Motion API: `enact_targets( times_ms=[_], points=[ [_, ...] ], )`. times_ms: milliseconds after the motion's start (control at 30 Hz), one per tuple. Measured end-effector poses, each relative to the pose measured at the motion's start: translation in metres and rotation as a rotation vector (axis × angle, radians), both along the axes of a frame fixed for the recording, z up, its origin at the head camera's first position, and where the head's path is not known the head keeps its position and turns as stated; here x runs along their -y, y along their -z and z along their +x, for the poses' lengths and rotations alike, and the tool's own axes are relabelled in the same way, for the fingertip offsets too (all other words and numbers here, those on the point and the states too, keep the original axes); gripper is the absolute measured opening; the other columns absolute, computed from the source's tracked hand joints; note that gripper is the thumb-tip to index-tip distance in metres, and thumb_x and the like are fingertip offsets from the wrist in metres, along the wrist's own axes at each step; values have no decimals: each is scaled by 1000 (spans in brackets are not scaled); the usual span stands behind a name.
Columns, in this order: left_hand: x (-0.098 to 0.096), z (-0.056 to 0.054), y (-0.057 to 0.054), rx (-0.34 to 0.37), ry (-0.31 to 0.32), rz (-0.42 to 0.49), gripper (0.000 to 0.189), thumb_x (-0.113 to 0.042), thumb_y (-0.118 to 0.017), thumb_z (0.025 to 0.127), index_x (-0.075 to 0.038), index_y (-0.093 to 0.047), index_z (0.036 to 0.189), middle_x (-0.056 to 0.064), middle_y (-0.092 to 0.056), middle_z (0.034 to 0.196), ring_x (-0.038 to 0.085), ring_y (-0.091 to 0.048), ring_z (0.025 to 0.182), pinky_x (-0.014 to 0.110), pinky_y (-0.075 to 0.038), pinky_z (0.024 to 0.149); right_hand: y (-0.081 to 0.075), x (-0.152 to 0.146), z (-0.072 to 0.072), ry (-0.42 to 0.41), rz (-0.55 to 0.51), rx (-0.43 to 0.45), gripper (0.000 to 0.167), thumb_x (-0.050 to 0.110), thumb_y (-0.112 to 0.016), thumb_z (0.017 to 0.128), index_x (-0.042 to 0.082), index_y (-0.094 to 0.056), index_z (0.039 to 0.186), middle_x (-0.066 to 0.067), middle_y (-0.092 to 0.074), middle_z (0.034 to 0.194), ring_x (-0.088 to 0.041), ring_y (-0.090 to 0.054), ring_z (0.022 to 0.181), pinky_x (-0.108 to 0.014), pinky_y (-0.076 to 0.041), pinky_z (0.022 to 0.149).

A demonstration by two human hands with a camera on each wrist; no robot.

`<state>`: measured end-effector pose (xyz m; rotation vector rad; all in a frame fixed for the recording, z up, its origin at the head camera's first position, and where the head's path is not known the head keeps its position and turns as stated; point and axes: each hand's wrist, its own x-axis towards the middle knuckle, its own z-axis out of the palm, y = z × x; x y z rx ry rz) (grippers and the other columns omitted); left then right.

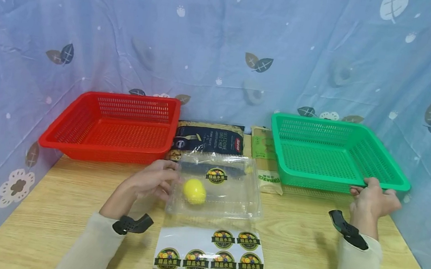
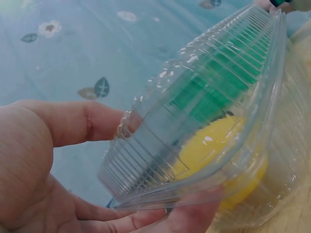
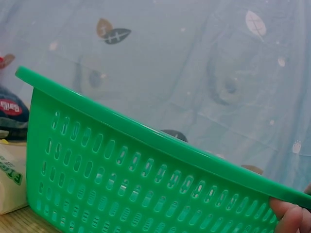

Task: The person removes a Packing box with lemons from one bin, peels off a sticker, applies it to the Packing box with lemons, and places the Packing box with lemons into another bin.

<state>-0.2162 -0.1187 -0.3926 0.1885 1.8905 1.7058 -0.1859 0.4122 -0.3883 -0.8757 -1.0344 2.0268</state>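
A clear plastic clamshell box [image 1: 226,202] lies mid-table, with a round black fruit sticker [image 1: 216,175] on its lid. Through the plastic shows a yellow lemon [image 1: 194,191] in the box's left part. My left hand [image 1: 154,179] grips the box's left edge. In the left wrist view the thumb is at the ribbed side of the box [image 2: 146,150] and the other fingers pass underneath. Over on the right, my right hand [image 1: 373,200] holds the front rim of a green basket [image 1: 316,180], fingers curled at the rim near its right corner. No contents show in that basket.
A red basket [image 1: 113,152] stands at the back left. Between the baskets lie a dark pasta bag [image 1: 211,138] and a brown-and-green packet [image 1: 264,153]. A white sheet [image 1: 188,238] with several round stickers lies in front of the box. A blue curtain [image 1: 210,51] hangs behind.
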Motion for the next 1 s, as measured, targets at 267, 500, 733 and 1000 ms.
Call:
enact_targets(
  times_ms=[267, 500, 733, 1000],
  points=[
    [1, 4, -12, -11, -14, 70, 82, -14, -63, 91, 6, -16, 155, 28, -50, 138, 21, -66, 58, 37, -61, 62, 3, 2, 2, -6, 27, 5, 44, 2, -51, 97, 16, -10, 85, 20, 14, 163, -20, -37, 38, -27, -37, 38],
    [-7, -1, -30, -33, -34, 100, 70, -13, -64, 92, 5, -28, 150, 12, -57, 91, 22, -62, 54, 43, -62, 63, 0, 3, 2, -3, 26, 28, 45, 2, -52, 96, 16, -10, 86, 17, 13, 164, -19, -38, 38, -27, -37, 37],
    [-21, -14, -50, -66, -64, 103, 83, -13, -60, 93, 3, -13, 159, 21, -51, 144, 21, -60, 56, 41, -62, 68, 0, 1, 3, -8, 23, 30, 46, 3, -53, 96, 20, -12, 89, 20, 15, 163, -18, -40, 37, -26, -38, 38],
    [-49, -34, -66, -122, -72, 100, 59, -18, -58, 96, 8, -38, 145, 21, -47, 146, 24, -65, 56, 45, -62, 71, -1, 2, 4, -29, 23, 42, 25, 5, -53, 98, 14, -36, 114, 20, 16, 163, -18, -37, 39, -26, -38, 39]
  ],
)
